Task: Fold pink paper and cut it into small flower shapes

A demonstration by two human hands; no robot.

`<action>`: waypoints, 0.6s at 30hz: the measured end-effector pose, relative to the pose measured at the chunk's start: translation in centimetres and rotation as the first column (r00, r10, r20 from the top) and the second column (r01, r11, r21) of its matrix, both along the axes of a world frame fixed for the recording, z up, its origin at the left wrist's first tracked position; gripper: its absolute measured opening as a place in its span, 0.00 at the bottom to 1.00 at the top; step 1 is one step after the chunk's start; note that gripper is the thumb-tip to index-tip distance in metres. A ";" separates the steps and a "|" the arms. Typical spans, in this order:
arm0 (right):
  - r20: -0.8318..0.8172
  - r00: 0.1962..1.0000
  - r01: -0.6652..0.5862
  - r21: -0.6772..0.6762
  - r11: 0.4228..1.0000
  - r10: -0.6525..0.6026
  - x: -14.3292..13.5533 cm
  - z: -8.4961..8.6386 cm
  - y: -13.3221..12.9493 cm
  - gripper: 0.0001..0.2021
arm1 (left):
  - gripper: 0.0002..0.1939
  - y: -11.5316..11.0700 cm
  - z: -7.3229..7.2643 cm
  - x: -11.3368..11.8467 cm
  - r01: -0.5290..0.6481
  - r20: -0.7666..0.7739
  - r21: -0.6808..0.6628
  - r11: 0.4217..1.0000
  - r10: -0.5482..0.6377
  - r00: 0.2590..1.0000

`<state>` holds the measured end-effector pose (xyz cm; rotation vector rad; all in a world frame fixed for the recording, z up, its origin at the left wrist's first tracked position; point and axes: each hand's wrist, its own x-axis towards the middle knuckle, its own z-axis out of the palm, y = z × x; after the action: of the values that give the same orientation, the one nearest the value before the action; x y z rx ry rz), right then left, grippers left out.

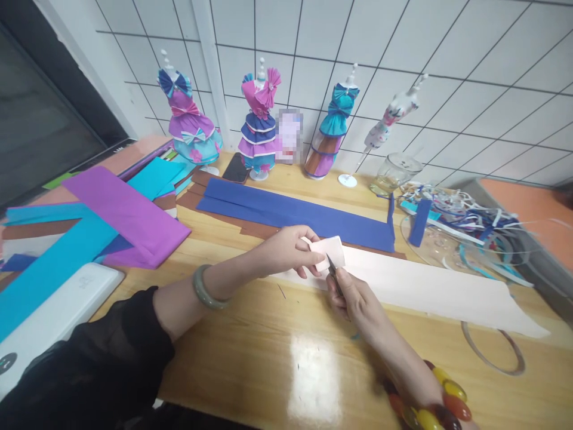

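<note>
Between thumb and fingers, my left hand [293, 251] pinches a small folded piece of pale pink crepe paper [330, 249]. My right hand [356, 292] grips small dark scissors [333, 273], whose pointed blades touch the lower edge of that piece. The scissors' handles are mostly hidden in my fingers. Beneath both hands, a long pale pink paper strip [430, 286] stretches to the right across the table. Behind it lies a long dark blue paper strip [295, 209] on brown paper [250, 232].
Dressed miniature mannequins [257, 125] and a bare-topped one [389, 122] stand along the tiled wall. Purple paper [129, 215] and turquoise paper [58, 263] pile up left, beside a white device [62, 322]. A glass jar [396, 173], scraps [465, 221] and a ring [492, 352] lie right.
</note>
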<state>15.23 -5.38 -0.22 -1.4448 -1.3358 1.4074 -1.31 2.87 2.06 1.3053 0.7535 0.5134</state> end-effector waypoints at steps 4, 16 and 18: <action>0.001 1.000 0.001 -0.008 1.000 -0.001 0.0 0.0 0.0 0.23 | 0.18 -0.2 0.3 0.1 -0.023 -0.005 0.032 0.999 0.023 1.000; -0.005 1.000 -0.010 -0.019 1.000 0.010 0.1 -0.2 0.1 0.22 | 0.19 -0.4 0.2 0.2 -0.059 -0.021 0.112 0.992 0.061 0.998; -0.001 1.000 -0.013 -0.021 1.000 0.013 0.1 -0.1 0.1 0.22 | 0.19 -0.4 0.1 0.2 -0.059 -0.008 0.114 0.992 0.060 0.998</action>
<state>15.33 -5.30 -0.30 -1.4511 -1.3356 1.4339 -1.15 2.50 2.17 1.3958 0.7841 0.6044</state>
